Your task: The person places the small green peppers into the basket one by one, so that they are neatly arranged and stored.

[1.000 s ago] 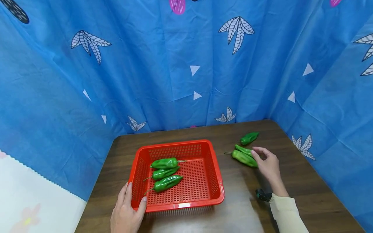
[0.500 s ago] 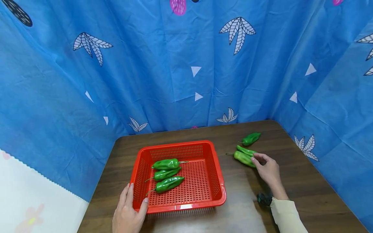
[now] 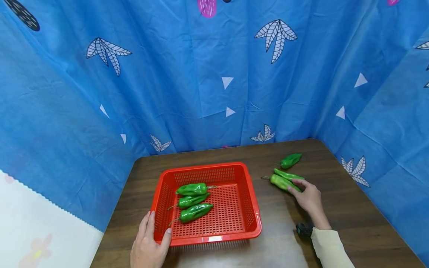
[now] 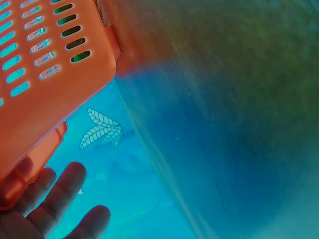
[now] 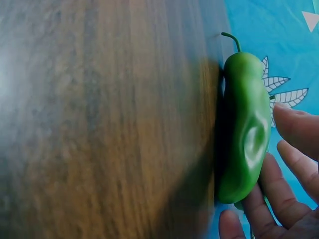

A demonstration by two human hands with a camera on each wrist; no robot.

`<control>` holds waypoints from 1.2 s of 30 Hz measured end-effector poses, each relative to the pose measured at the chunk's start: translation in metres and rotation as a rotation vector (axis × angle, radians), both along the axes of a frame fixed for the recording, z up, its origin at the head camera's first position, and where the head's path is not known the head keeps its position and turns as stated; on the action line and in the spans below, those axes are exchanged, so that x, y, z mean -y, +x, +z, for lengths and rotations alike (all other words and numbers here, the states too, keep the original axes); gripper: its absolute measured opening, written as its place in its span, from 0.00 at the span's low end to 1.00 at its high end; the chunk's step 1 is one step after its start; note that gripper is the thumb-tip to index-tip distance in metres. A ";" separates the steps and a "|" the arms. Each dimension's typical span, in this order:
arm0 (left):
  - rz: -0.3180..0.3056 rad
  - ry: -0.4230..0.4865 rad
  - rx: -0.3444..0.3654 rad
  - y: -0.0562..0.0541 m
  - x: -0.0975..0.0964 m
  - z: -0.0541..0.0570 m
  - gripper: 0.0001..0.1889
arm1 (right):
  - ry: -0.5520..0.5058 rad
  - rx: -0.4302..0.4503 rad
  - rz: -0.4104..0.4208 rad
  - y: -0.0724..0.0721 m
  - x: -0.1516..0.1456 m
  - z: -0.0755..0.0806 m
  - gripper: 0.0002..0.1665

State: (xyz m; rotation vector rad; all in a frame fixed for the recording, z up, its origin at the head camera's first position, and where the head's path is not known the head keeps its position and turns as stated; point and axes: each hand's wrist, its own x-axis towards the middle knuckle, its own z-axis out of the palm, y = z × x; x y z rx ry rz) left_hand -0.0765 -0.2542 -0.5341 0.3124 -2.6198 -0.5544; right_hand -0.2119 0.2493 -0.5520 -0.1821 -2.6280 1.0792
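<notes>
Right hand (image 3: 310,198), unclenched, brackets a pale pepper (image 3: 280,182) on wooden table (image 3: 362,223) before blue curtain (image 3: 187,82)

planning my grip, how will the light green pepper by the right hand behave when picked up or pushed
The light green pepper may be slippery, given its glossy skin. Its rounded sides could let it roll, perhaps unevenly, as it is dented.

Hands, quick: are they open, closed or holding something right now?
Left hand: open, resting on a corner of the red basket.
Right hand: open, at the light green pepper; no clear grip shows.
</notes>
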 end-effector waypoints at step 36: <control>0.020 0.014 0.117 0.000 -0.002 0.005 0.44 | 0.038 0.050 0.060 -0.007 0.008 -0.010 0.29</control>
